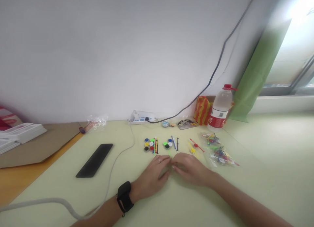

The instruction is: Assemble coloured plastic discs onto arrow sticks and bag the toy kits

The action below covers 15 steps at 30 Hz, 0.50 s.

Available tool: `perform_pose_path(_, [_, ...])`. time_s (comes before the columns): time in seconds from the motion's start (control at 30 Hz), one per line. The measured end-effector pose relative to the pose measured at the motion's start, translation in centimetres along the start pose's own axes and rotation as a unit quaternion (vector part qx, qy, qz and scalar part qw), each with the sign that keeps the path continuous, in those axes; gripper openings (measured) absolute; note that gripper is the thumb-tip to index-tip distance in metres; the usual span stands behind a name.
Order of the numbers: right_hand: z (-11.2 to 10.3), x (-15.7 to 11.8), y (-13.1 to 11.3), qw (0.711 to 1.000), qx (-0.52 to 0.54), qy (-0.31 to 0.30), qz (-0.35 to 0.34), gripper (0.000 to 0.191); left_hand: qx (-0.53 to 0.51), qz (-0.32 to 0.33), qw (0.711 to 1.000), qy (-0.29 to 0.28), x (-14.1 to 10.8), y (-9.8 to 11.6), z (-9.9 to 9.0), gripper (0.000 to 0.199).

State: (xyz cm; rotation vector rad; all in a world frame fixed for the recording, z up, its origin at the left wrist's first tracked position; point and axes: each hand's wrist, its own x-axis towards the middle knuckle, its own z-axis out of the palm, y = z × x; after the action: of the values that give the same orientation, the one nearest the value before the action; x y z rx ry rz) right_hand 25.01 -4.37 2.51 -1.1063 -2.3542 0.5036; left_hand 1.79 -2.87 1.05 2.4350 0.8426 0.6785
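Observation:
Over the table, the fingertips of my left hand (154, 171) and my right hand (188, 166) nearly meet. From between them pokes a thin light-green plastic arrow (169, 153), pinched by my left fingers; most of it is hidden. My right fingers are curled and closed, their contents covered. Just beyond lie small round discs and a blue arrow (174, 142) beside a black arrow (177, 144). Left of these, more discs (146, 144) and a bundle of coloured arrows (155, 146) are laid out. To the right are a red arrow with its disc (196, 145) and a yellow one (192, 150).
Clear bags of coloured pieces (222, 155) lie at the right, before a large water bottle (220, 109). A power strip (142, 117) sits by the wall, its white cable (117, 155) crossing the table. A black flat slab (94, 160) and cardboard (56, 138) are leftward.

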Motion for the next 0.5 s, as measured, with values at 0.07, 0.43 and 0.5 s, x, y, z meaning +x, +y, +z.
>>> perform_pose_path(0.07, [0.2, 0.1, 0.9, 0.999, -0.023, 0.025, 0.011, 0.019, 0.008, 0.003, 1.0, -0.006, 0.0, 0.2, -0.1, 0.044])
perform_pose_path(0.43, [3.0, 0.4, 4.0, 0.991, -0.025, 0.108, 0.079, 0.047, 0.008, 0.003, 1.0, -0.018, 0.0, 0.4, -0.3, 0.036])
perform_pose_path(0.5, [3.3, 0.5, 4.1, 0.99, -0.025, 0.102, 0.097, 0.051, 0.005, 0.005, 1.0, -0.019, 0.1, 0.4, -0.3, 0.036])
